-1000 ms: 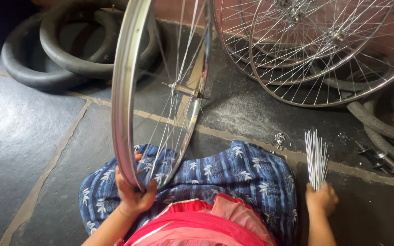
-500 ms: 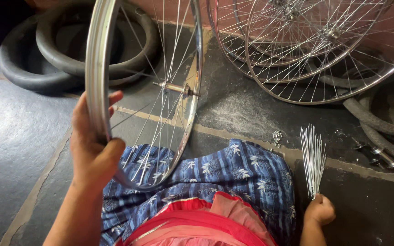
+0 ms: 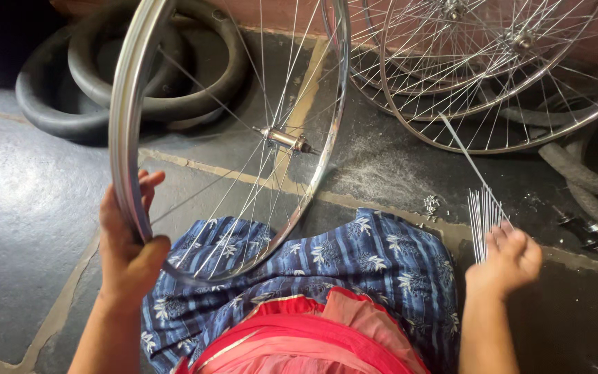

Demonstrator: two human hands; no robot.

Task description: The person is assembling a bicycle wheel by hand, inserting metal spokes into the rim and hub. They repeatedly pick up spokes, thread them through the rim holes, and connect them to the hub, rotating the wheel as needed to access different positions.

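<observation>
**Rim in one hand, loose spokes in the other**

A person seated on a stone floor (image 3: 22,208) holds a partly laced bicycle wheel (image 3: 230,138) upright over a blue flowered lap cloth (image 3: 354,256). The left hand (image 3: 129,242) wraps the shiny metal rim at its lower left, thumb on the near side and fingers curled behind, and the wheel's bottom edge rests on the cloth. The right hand (image 3: 506,260) is closed round the foot of a bundle of loose spokes (image 3: 484,218), which stand up from the fist; one spoke leans away at a slant toward the finished wheels (image 3: 493,76) against the wall.

The rim looks stiff and fairly light, smooth enough to slip in a loose grip, so the channelled edge where the hand already sits seems the surest hold. The thin spokes and the hub (image 3: 285,138) look a poorer place to grab: the spokes would probably bend. The loose spokes appear springy and apt to fan out or slide from the hand.

Room is tight. Black tyres (image 3: 167,90) lie just behind the wheel to the left, the finished wheels crowd the right, and small metal parts (image 3: 593,232) lie near the right hand. The open floor is at the left.
</observation>
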